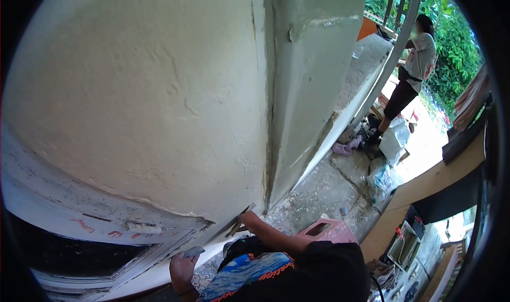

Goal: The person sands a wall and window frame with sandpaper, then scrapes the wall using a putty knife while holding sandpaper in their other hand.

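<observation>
My left hand (182,270) is low, beside the window frame, closed around a flat grey piece (193,252) whose exact kind I cannot make out. Reaching across to the foot of the wall corner, my right hand (248,218) grips a trowel-like flat tool (234,227). The tool lies against or very near the lower edge of the cream wall (159,100); contact is too small to tell. My fingers partly hide its handle.
A white window frame (133,230) runs along the lower left. A pink plastic stool (340,233) stands by my right arm. Pink shoes (341,149) and plastic bags (394,141) lie on the concrete floor (319,195). Another person (419,63) stands outside at upper right.
</observation>
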The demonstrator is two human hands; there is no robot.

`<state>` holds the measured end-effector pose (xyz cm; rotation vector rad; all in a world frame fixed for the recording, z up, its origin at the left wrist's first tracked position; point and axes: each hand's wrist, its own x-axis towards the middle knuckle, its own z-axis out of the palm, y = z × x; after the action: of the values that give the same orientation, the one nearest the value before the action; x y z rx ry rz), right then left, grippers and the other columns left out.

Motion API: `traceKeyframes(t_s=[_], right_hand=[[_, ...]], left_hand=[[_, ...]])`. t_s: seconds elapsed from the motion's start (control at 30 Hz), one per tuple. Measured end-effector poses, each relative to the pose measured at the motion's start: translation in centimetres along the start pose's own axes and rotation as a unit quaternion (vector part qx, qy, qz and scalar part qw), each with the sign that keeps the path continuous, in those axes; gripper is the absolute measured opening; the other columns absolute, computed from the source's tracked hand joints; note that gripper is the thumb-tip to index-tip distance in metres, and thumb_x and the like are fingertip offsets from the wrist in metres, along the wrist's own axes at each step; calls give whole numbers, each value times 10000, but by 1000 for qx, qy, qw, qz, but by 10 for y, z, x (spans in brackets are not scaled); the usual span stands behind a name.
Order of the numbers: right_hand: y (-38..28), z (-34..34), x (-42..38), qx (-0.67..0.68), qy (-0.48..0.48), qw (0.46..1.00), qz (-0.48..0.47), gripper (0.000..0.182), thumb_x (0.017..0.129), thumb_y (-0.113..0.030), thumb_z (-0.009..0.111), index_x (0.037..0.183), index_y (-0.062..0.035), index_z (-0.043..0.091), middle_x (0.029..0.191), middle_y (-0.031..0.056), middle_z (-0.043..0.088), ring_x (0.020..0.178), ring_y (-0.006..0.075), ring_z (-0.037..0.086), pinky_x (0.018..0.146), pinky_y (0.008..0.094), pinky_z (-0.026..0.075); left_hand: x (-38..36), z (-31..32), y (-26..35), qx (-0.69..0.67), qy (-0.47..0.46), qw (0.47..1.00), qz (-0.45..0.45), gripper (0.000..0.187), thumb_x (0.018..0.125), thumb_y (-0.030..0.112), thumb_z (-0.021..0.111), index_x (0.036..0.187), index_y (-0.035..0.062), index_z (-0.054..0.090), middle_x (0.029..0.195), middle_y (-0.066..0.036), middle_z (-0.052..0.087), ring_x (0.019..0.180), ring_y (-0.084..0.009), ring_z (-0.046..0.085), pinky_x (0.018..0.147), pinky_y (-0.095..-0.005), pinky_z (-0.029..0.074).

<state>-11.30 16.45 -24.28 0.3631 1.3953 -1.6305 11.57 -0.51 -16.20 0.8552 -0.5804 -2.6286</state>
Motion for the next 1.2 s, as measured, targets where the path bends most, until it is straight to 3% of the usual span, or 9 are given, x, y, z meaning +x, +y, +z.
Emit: traceKeyframes(t_s=[0.3,0.4,0.5,0.67,0.73,0.83,1.0,1.1,1.2], right_hand=[[-2,0,-17,-50,-19,998,-20,334,716,-17,481,1021,119,492,978,205,543,872,343,582,699,452,553],[-45,9,-55,-219,-44,972,-70,310,697,-48,510,961,108,557,883,178,581,808,254,569,676,334,482],[10,-3,3,-67,-52,992,-93,312,698,-55,515,960,107,561,869,176,587,813,237,570,672,305,447],[-26,0,-19,-33,-44,998,-5,325,720,-32,493,1010,115,504,977,197,551,899,327,579,713,431,540],[-34,4,-40,0,-62,998,-27,324,726,-21,485,1018,120,476,998,205,527,899,369,577,702,501,548],[-29,-6,-29,-49,-88,995,-12,337,726,-50,503,1016,122,497,997,209,531,896,336,571,742,433,542],[-35,-1,-36,-138,-62,986,-72,322,737,-27,484,1020,126,470,1000,211,524,906,370,575,689,482,553],[-38,9,-53,11,-60,997,-55,333,748,-27,473,1045,121,449,1019,211,509,929,371,565,690,492,550],[-38,4,-45,-38,-64,997,-24,361,754,-30,464,1081,119,430,1033,212,499,934,374,562,691,497,548]], left_hand=[[-1,10,1,61,-38,997,8,519,780,94,450,1247,-44,272,1255,-255,362,1167,-403,369,992,-563,271],[4,5,2,47,-25,999,10,529,775,93,447,1251,-45,262,1261,-255,355,1176,-404,360,997,-556,262],[1,11,3,29,12,1000,-3,523,776,97,447,1246,-47,269,1264,-252,354,1189,-407,347,1001,-552,258],[2,19,3,83,-37,996,20,513,787,105,443,1247,-44,273,1270,-248,355,1207,-408,328,1008,-552,245],[3,1,4,29,29,999,-7,514,786,99,443,1251,-40,275,1270,-242,363,1199,-401,345,1002,-552,259],[2,6,3,50,5,999,4,514,785,96,445,1254,-34,283,1275,-226,373,1193,-390,361,996,-549,271],[0,16,3,84,-27,996,14,505,792,126,470,1248,-14,308,1277,-207,387,1185,-379,374,988,-540,280],[2,6,3,81,-23,996,13,500,791,133,474,1240,-20,313,1273,-208,390,1176,-376,384,982,-536,286],[6,-3,4,37,-11,999,-6,542,772,98,486,1263,-17,287,1308,-207,341,1185,-395,365,987,-544,283]])
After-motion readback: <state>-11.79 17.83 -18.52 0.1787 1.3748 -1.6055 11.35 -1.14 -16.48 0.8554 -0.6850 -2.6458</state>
